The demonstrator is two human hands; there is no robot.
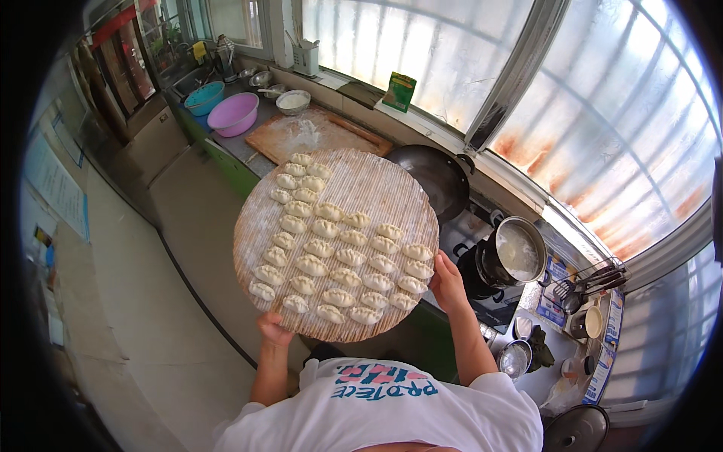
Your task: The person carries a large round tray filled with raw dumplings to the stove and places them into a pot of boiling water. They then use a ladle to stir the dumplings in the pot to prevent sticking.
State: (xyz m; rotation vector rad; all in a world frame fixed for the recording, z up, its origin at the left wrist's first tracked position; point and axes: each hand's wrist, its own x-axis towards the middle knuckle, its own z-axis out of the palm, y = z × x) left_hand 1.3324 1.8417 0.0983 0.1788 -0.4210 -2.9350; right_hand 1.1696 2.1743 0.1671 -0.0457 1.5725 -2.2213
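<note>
Between my two hands I carry a round, ribbed tray (376, 181) dusted with flour. Rows of pleated raw dumplings (311, 264) cover its left and near parts, while its far right part is bare. My left hand (273, 328) is closed on the near left rim, and my right hand (449, 282) grips the right rim; their fingers are partly hidden beneath the tray. To the right of the tray, a pot (517, 251) of cloudy liquid stands on the stove. A dark wok (435, 179) lies beyond the tray's far right edge.
A floured wooden board (331, 129) lies on the counter behind the tray, beside a bowl of flour (293, 101). Purple (233, 114) and blue basins (204, 97) stand at the far left. Cooking utensils (591, 282) and a metal bowl (514, 358) sit right of the stove.
</note>
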